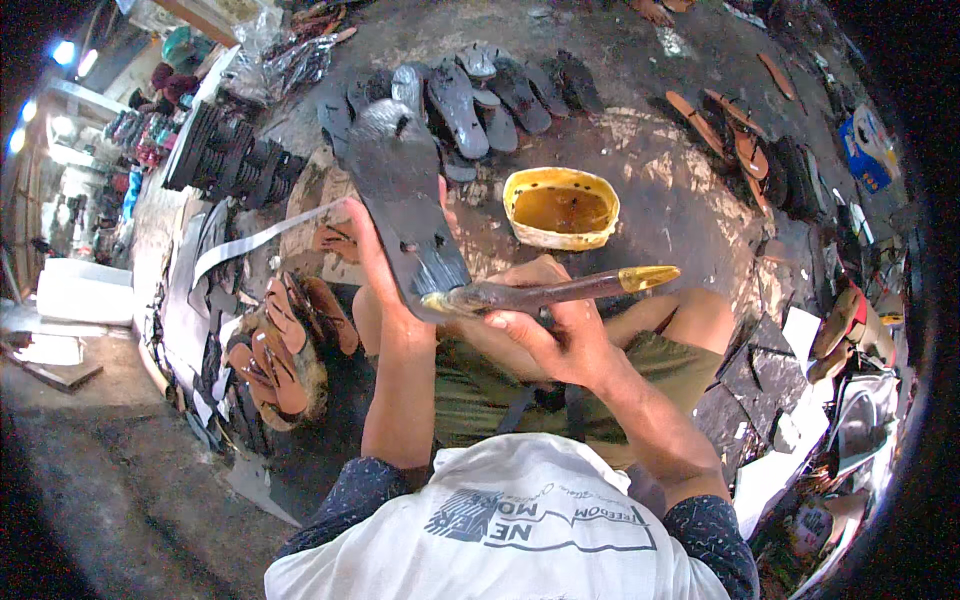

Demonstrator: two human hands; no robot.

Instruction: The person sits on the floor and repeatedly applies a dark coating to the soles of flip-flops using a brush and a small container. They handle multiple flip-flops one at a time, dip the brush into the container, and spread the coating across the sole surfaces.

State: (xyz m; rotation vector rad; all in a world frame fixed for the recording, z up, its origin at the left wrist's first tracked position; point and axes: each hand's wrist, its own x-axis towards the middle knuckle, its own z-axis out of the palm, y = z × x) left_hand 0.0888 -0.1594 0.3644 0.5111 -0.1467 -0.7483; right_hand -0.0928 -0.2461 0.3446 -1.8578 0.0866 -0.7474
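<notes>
A black sandal sole [400,190] with small strap holes is gripped in my left hand [377,262], tilted with its toe end away from me. The thumb wraps one edge and fingertips show at the other. My right hand [572,335] is closed round a brush [545,292] with a dark handle and a yellow end. The brush tip touches the near end of the sole, where the surface looks wet and shiny. Beyond my right hand stands a yellow tub [565,238] holding amber-brown liquid.
Several dark soles [458,108] lie in rows beyond the tub. Black soles are stacked [235,155] at the left, above a white strip [262,237]. Brown sandals [283,350] lie near left, others [740,140] far right. Black sheet scraps [765,372] cover the right side.
</notes>
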